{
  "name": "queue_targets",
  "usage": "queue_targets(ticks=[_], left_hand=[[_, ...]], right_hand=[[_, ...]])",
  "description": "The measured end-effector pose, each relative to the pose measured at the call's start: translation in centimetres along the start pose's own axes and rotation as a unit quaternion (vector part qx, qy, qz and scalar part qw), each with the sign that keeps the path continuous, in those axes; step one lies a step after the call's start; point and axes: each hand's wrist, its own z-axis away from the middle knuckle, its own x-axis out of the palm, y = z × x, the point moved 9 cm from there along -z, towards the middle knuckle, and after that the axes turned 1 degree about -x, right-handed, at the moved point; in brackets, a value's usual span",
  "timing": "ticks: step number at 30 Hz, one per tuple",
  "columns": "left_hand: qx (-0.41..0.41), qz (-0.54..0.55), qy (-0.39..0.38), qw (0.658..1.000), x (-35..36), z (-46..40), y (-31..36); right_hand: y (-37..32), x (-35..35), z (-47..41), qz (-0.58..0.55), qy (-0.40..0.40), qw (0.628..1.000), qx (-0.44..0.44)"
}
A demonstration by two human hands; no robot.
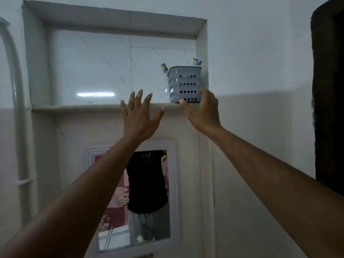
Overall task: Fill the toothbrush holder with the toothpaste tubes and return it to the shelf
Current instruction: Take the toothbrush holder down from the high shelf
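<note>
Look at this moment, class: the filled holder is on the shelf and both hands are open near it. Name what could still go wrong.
1. The holder stands close to the front edge of the shelf; the right hand, right beside its base, could knock it off.
2. One tube leans out over the holder's left rim, so a bump might tip it out.
3. A falling holder might hit the mirror below.

bare shelf [78,107] left of holder [184,84]

Filled toothbrush holder [184,84] on shelf [78,107]
</note>
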Motion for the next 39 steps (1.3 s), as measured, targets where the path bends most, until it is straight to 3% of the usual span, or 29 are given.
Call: queue_targets(ticks=[8,16,21,27,32,39], left_hand=[[-0.010,-0.050,0.043,0.998,2.4,-2.6,-1.3],[-0.031,-0.047,0.049,0.997,2.5,-2.9,-1.5],[-0.076,0.044,0.021,0.996,1.6,-2.9,-1.5],[-0.062,0.130,0.071,0.987,-0.9,-0.5,1.0],[-0.062,0.141,0.028,0.988,-0.3,4.3,0.9],[-0.075,0.159,-0.057,0.983,2.0,15.4,-0.9]], right_hand=[[0.9,4.0,-4.8,0.031,0.050,0.998,0.014],[2.5,4.3,-5.8,-0.039,0.063,0.996,0.047],[1.6,2.2,-4.2,-0.054,0.089,0.994,0.028],[0.2,-1.7,-2.6,-0.142,0.128,0.982,0.001],[1.0,-3.6,2.2,-0.189,0.121,0.974,-0.004],[5.9,-2.2,13.8,-0.209,0.056,0.974,0.064]])
